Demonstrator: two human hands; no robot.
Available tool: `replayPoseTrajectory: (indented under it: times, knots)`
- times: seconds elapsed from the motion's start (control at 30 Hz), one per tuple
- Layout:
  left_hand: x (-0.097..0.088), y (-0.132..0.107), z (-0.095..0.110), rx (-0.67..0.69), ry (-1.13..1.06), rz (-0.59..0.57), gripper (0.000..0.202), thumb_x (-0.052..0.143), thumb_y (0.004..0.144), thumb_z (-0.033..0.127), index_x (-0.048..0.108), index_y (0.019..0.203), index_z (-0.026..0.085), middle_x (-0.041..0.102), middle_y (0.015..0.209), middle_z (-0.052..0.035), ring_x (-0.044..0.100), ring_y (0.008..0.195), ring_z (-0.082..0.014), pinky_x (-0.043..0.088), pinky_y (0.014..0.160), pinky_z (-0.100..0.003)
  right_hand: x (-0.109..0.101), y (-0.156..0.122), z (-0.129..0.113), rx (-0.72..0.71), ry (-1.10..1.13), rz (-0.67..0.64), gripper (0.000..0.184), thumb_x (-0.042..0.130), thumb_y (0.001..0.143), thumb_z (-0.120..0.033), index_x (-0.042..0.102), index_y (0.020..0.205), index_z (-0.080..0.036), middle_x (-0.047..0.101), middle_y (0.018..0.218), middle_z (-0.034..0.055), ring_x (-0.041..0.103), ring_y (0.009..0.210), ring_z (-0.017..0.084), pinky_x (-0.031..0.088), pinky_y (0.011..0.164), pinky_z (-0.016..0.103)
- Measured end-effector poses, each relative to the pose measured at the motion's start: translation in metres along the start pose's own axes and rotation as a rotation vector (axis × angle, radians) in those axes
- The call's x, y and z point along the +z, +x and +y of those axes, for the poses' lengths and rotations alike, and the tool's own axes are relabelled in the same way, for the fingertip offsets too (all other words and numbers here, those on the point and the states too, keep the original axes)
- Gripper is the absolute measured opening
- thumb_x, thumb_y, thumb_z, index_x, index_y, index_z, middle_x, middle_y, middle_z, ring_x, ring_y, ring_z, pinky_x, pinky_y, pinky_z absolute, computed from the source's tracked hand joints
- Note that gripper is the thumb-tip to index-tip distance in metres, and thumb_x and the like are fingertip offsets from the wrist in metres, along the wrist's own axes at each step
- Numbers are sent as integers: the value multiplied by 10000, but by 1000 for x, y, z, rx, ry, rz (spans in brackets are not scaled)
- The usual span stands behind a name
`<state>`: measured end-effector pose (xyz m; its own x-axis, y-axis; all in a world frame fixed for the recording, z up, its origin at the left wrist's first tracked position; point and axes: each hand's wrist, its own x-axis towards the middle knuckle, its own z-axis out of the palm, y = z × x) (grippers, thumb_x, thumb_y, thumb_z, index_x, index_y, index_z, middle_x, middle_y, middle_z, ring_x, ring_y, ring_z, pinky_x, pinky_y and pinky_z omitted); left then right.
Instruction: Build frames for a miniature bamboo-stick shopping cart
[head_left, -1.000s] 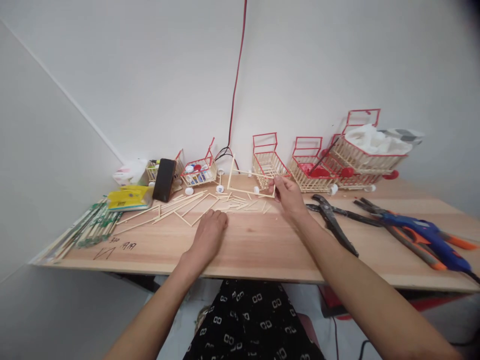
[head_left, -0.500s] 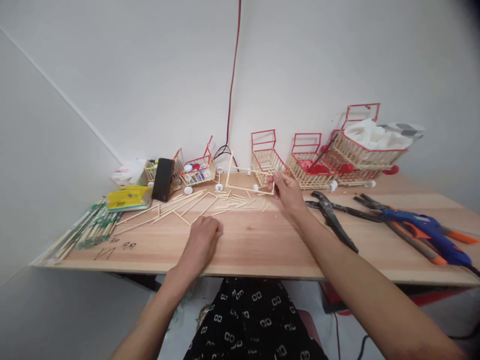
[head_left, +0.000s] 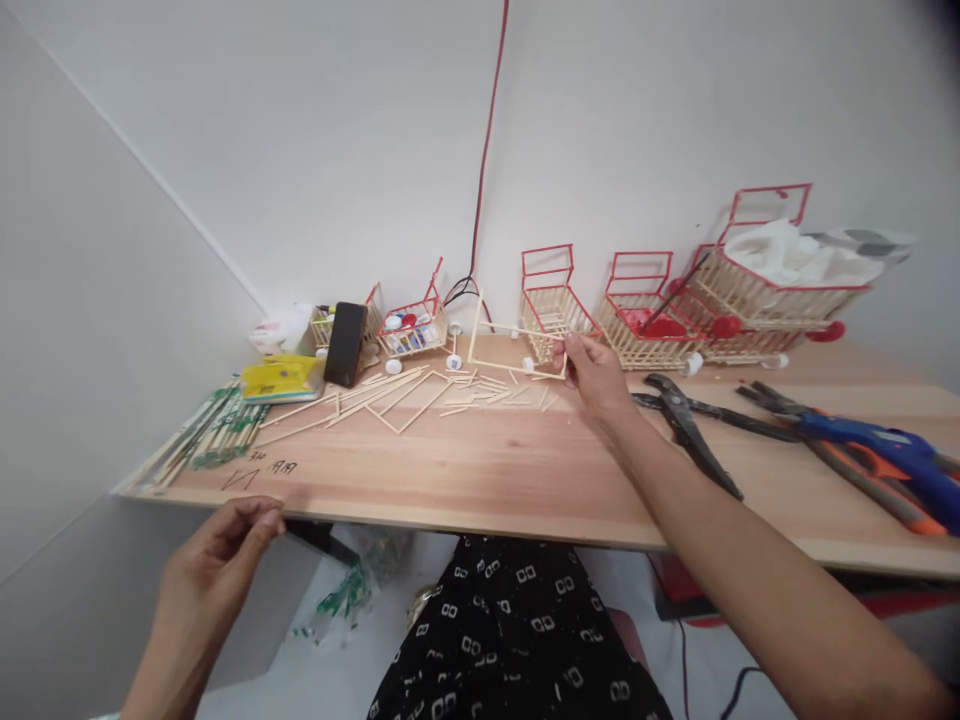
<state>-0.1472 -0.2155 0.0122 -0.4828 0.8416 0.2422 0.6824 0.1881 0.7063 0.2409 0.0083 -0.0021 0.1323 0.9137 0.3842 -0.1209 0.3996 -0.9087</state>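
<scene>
My right hand [head_left: 592, 372] pinches one end of a thin frame of pale wooden sticks [head_left: 517, 367]. The frame is held up above the table, with one stick rising at its far left corner. Down at the table's front left edge, my left hand [head_left: 217, 560] is closed, thumb against curled fingers; anything between the fingertips is too small to make out. Short cut sticks [head_left: 487, 388] and longer joined sticks [head_left: 397, 395] lie scattered behind and left of the frame. Behind my right hand stands a small stick-built cart [head_left: 551, 312] with a red handle.
More stick carts [head_left: 652, 335] line the wall, some holding bottle caps [head_left: 409, 330]. Pliers [head_left: 686, 430] and a blue glue gun [head_left: 877, 440] lie at the right. At the left are a phone [head_left: 346, 343], a yellow packet [head_left: 281, 378] and bundled sticks [head_left: 232, 425].
My left hand has left the tabletop and moved left and toward me, to the front edge. The right hand keeps hold of the stick frame. The view has shifted slightly.
</scene>
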Motion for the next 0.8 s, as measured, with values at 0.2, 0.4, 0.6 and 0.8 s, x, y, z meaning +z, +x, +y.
replayPoseTrajectory:
  times: [0.2, 0.4, 0.6, 0.8]
  knots:
    - [2, 9, -32, 97, 324, 97, 297, 471, 848, 443, 631, 996, 242, 722, 980, -44, 673, 851, -244, 473, 669, -287, 0, -1, 0, 1, 2, -9, 473, 648, 721, -653, 624, 691, -182, 528, 547, -24, 368, 405, 64, 262, 363, 202]
    - [8, 11, -29, 305, 395, 108, 297, 443, 898, 384, 633, 1064, 227, 685, 1059, -82, 637, 924, -238, 467, 755, -302, -3, 0, 4, -11, -32, 35, 430, 635, 743, -631, 619, 701, -203, 526, 532, -25, 364, 403, 78, 258, 366, 219]
    - [-5, 9, -8, 368, 335, 254, 250, 476, 895, 377, 637, 1003, 219, 645, 1086, -56, 609, 878, -210, 471, 786, -316, -5, 1, 4, -14, -25, 5, 426, 641, 746, -624, 623, 702, -201, 541, 550, -23, 366, 402, 75, 261, 368, 220]
    - [9, 38, 46, 293, 92, 336, 274, 547, 851, 369, 598, 643, 199, 642, 718, 4, 605, 758, -180, 438, 781, -312, 2, -3, -2, 7, -57, 0, 479, 628, 721, -668, 607, 679, -191, 526, 528, -29, 361, 396, 75, 263, 372, 218]
